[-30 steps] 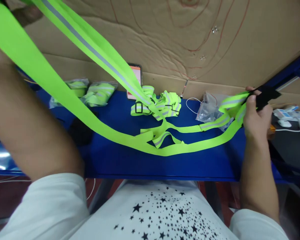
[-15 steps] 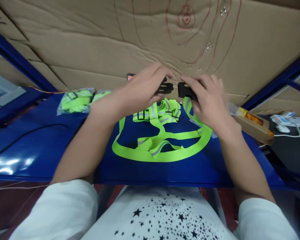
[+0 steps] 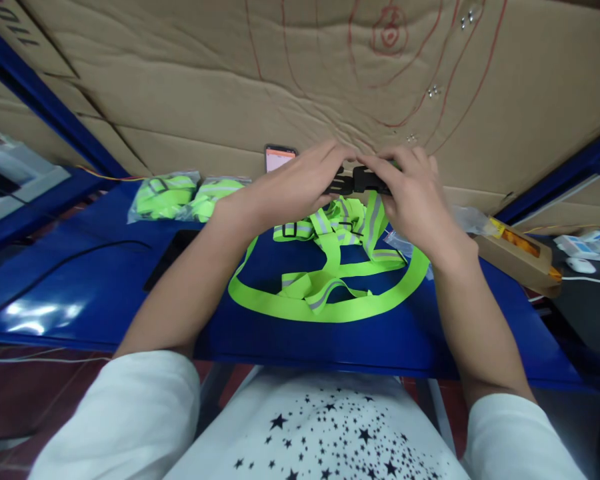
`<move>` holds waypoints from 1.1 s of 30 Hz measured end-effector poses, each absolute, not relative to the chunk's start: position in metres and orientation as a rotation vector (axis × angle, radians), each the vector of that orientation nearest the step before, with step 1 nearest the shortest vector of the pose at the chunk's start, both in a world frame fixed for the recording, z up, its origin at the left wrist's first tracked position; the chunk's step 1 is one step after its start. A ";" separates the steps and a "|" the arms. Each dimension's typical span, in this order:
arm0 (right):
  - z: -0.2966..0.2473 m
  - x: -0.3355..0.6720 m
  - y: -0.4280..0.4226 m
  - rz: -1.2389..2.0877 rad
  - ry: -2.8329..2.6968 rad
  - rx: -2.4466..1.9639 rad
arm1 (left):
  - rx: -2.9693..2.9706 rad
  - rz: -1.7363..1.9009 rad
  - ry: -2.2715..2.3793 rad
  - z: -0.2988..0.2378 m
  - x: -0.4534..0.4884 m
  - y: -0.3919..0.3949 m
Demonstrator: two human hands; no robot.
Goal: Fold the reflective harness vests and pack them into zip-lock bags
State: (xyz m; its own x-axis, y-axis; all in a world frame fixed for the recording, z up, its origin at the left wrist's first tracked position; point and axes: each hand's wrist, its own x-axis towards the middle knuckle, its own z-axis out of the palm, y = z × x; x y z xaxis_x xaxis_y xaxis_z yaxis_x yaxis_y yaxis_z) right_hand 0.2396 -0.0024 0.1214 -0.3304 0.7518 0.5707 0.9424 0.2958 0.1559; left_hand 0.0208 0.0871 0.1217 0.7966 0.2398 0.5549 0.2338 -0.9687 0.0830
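A neon green reflective strap vest lies in a loop on the blue table, its two ends raised. My left hand grips one black buckle half at one strap end. My right hand grips the other black buckle half. The two halves meet between my hands, above the far side of the table. A second folded vest lies under my hands, partly hidden.
Two bagged green vests lie at the back left. A phone leans on the cardboard wall. A black cable crosses the left of the table. A cardboard box, plastic bag and white power strip sit at right.
My hands, spread wide apart with the strap stretched a second ago, have come together in the middle. The two buckle halves, a small gap apart half a second ago, now touch.
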 end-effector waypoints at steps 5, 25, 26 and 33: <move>0.112 0.246 -0.004 -0.588 -2.271 -1.525 | 3.019 0.870 0.451 0.103 0.027 0.082; 0.024 0.227 -0.058 -0.355 -2.349 -1.514 | 2.999 0.754 0.521 0.010 0.007 0.024; 0.023 0.227 -0.060 -0.336 -2.345 -1.516 | 2.991 0.758 0.500 0.008 0.006 0.023; 0.019 0.228 -0.065 -0.286 -2.343 -1.526 | 2.966 0.777 0.594 0.001 0.002 0.020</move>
